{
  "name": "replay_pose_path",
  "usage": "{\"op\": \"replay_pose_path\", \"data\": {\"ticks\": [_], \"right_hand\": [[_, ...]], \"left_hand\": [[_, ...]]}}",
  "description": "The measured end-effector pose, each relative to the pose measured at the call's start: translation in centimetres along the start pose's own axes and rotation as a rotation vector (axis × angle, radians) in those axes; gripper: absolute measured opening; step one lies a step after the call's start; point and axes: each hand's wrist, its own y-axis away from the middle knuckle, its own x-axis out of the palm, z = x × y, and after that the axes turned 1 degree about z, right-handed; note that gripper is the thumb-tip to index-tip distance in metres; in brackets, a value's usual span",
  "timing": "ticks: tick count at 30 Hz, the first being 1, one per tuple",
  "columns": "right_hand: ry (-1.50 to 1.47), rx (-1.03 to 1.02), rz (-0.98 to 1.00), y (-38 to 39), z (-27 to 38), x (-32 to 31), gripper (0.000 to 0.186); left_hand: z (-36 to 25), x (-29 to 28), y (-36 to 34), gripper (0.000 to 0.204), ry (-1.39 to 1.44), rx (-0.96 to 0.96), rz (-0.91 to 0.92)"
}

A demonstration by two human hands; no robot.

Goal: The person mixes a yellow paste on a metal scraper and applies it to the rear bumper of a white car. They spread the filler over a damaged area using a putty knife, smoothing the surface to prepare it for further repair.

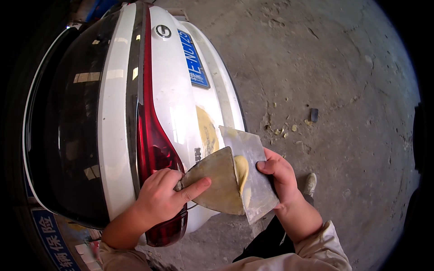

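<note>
My left hand (158, 193) is closed around the handle of a broad putty knife (214, 187), its index finger stretched along the metal blade. The blade's wide edge rests against a flat metal plate (263, 195). My right hand (282, 178) grips that plate by its right edge, thumb on top. Pale yellow putty (242, 169) lies in a smear on the plate beside the blade's edge. Just behind the tools, a yellowish filler patch (207, 128) shows on the rear of a white car (167, 81); the plate and blade hide its lower part.
The car's red tail light (156, 140) runs close to my left hand. A blue number plate (193, 61) is on the car's far part. Yellowish crumbs (285, 133) and a small dark block (313, 114) lie on the concrete floor (352, 149). A blue sign (52, 237) shows at lower left.
</note>
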Motion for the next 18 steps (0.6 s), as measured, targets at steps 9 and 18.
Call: {"op": "replay_pose_path", "data": {"ticks": [9,18], "right_hand": [[0.389,-0.444,-0.212,-7.9,2.9,-6.0,0.033],[1.046,-0.353,-0.200,-23.6,-3.1,-15.1,0.027]], "left_hand": [[3.3,-0.2,2.5,0.029,1.029,-0.457,-0.409],[4.1,-1.2,1.7,0.046,0.999,-0.740,-0.690]]}}
